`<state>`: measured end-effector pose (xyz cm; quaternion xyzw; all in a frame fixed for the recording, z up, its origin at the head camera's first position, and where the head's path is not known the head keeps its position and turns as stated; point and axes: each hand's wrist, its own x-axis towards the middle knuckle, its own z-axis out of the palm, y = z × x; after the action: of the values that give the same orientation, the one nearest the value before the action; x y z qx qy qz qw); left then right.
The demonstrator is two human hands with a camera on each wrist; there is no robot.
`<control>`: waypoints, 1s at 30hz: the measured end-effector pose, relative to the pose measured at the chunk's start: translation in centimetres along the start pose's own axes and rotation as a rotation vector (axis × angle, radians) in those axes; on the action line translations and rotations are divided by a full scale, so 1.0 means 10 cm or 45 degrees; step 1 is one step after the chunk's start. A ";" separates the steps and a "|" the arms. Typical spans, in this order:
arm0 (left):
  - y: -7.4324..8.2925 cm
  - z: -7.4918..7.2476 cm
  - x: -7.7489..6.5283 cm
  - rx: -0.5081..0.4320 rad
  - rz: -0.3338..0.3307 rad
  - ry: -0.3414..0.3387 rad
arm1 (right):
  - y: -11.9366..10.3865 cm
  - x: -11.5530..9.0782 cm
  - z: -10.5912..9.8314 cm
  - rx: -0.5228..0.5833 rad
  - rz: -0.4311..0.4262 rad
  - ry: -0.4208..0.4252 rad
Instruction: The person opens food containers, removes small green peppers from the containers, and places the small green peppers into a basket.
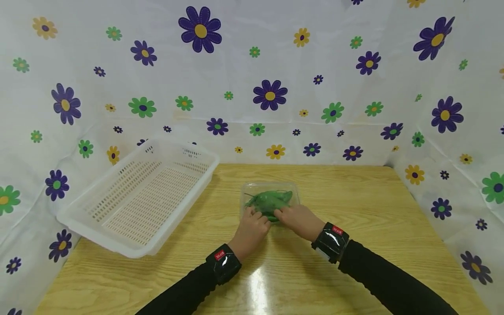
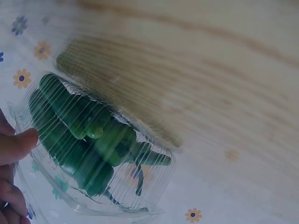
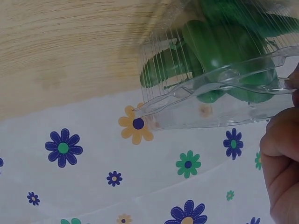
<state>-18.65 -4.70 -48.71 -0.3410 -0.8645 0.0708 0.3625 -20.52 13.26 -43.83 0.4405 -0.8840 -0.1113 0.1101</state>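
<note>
A clear plastic clamshell box [image 1: 269, 184] with green peppers [image 1: 271, 201] in it rests on the table in the head view. Both hands are at its near edge. My left hand [image 1: 251, 229] grips the near left part of the rim; the left wrist view shows the thumb [image 2: 21, 145] against the plastic and the other fingers curled below. On the near right, my right hand [image 1: 301, 222] pinches the rim, with its curled fingers [image 3: 282, 149] at the edge of the right wrist view. The ribbed wall [image 3: 161, 70] lets the peppers show through. I cannot tell whether the lid is closed.
A large white plastic basket [image 1: 206, 175] with slotted sides stands on the left of the wooden table [image 1: 354, 197]. White cloth [image 1: 236, 65] with printed flowers hangs behind and on both sides.
</note>
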 end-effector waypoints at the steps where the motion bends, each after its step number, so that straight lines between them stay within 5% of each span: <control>1: 0.00 0.00 0.00 0.002 0.005 0.000 | 0.00 0.00 -0.01 0.001 -0.002 -0.011; 30: 0.03 -0.01 0.03 0.030 0.063 -0.043 | 0.10 0.07 -0.09 0.094 -0.082 -0.059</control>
<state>-18.56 -4.25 -48.58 -0.3568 -0.8609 0.0957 0.3498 -21.37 13.21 -42.61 0.4697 -0.8752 -0.0924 0.0697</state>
